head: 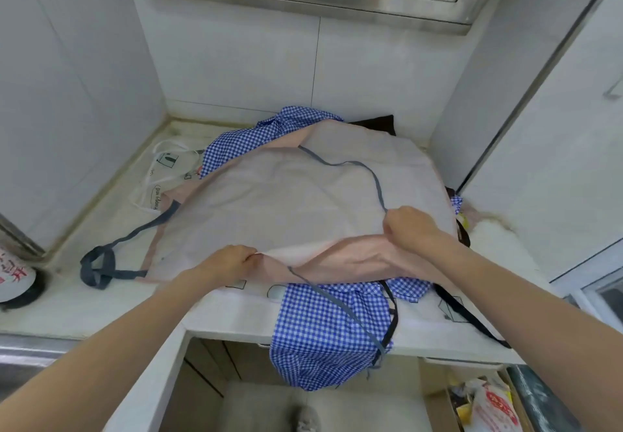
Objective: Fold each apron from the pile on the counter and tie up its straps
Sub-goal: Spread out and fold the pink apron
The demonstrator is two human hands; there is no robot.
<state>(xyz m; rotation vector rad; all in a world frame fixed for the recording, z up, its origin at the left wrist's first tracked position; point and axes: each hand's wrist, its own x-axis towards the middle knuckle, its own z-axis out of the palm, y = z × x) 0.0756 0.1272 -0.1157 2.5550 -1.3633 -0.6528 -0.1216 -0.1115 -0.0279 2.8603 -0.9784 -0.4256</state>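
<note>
White tiled corner, pale bench (84,300). Pink apron (286,202) lies spread at centre over the pile. My left hand (229,259) and right hand (409,226) pinch its near edge, fingers curled. Loose strap (340,310) at 6 o'clock could snag the checked apron (323,337) hanging off the edge.

One pink apron (269,202), one blue gingham apron (323,334), one white printed apron (158,175), two hands.

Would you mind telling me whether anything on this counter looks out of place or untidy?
Yes: the blue checked apron hangs over the counter's front edge from under the pink apron, a thin grey strap trailing down across it. Beside the pink apron, a wider grey strap sprawls loose.
</note>
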